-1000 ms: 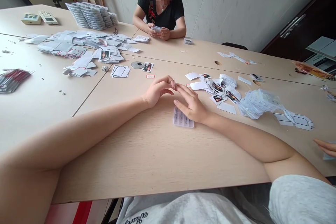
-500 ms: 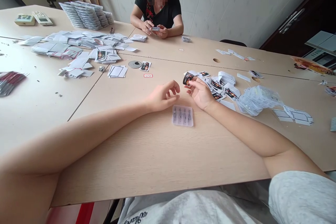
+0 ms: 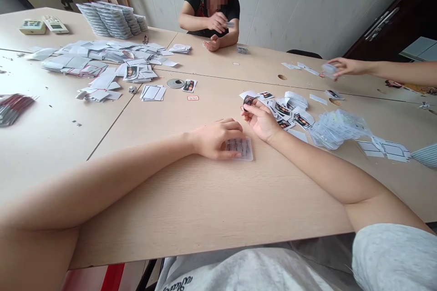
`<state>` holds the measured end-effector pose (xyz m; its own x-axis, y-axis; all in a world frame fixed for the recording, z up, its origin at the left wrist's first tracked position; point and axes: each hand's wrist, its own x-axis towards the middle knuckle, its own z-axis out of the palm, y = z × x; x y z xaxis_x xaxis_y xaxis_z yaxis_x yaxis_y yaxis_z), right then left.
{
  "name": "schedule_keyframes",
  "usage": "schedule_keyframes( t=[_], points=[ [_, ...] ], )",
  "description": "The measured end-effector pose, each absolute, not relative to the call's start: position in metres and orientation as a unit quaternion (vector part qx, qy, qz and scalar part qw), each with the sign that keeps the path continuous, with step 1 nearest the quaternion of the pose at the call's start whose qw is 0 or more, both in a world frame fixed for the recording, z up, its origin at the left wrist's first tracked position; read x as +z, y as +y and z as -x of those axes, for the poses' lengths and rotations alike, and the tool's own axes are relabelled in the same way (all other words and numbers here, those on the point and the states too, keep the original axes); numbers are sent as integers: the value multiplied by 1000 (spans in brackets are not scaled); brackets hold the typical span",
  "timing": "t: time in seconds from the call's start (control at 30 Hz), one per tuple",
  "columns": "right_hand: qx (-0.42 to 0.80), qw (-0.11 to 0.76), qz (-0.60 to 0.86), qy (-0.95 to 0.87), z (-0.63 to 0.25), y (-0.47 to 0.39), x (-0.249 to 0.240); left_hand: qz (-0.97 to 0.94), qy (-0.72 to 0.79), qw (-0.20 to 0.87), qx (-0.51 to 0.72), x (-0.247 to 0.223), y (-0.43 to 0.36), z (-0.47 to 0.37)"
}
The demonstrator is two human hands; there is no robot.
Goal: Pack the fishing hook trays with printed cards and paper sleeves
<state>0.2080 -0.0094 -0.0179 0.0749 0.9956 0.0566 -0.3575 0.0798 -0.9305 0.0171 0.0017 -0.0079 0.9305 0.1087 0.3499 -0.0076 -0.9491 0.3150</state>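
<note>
My left hand (image 3: pixel 216 140) spans a small clear plastic compartment box (image 3: pixel 246 151) lying flat on the table, its thumb over the near side and its fingers along the far side. Small dark items sit in the box's rows; the hand covers its left part. Between the thumb and fingers of my right hand (image 3: pixel 262 120) is a black printed sticker (image 3: pixel 248 102), held above the table just beyond the box. Behind that hand lies a loose heap of white-backed printed stickers (image 3: pixel 282 108).
Clear plastic boxes (image 3: pixel 337 129) are piled at right. Paper cards (image 3: pixel 99 54) and stacked filled boxes (image 3: pixel 111 20) occupy the far left. Across the table a person (image 3: pixel 211 13) handles a small clear piece. Another person's hand (image 3: pixel 346 67) reaches in from the right with a clear box.
My left hand has come down onto the compartment box. My right hand keeps the sticker, nearly still. A co-worker's arm has entered at right, and the person opposite has raised one hand.
</note>
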Motion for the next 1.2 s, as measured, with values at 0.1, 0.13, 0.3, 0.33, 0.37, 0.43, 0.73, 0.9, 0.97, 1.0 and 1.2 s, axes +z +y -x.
schedule_keyframes(
  t=[0.1,0.13,0.3,0.33,0.37,0.43,0.73,0.9,0.97,1.0,1.2],
  points=[
    [542,610,402,-416,-207,-11,-17,-970,65,143,188,-11,4,-17],
    [540,610,404,-417,-207,-10,-17,-969,78,141,188,-11,4,-17],
    [528,612,415,-417,-208,-7,-20,-967,118,137,181,-9,4,-17],
    [527,614,412,-419,-208,-8,-20,-967,121,137,179,-8,3,-17],
    [527,616,408,-420,-207,-8,-20,-967,122,136,178,-8,3,-17],
    [527,620,400,-421,-207,-9,-20,-967,122,133,177,-8,3,-16],
    [537,613,401,-418,-208,-11,-19,-968,132,128,168,-7,1,-16],
    [541,617,411,-397,-206,-10,-16,-968,143,122,168,-6,1,-16],
    [545,617,408,-396,-206,-10,-15,-964,158,133,167,-5,1,-16],
    [549,615,406,-396,-206,-10,-15,-961,168,142,168,-5,1,-16],
    [558,601,408,-402,-208,-11,-15,-929,260,188,184,-6,3,-17]
  ],
)
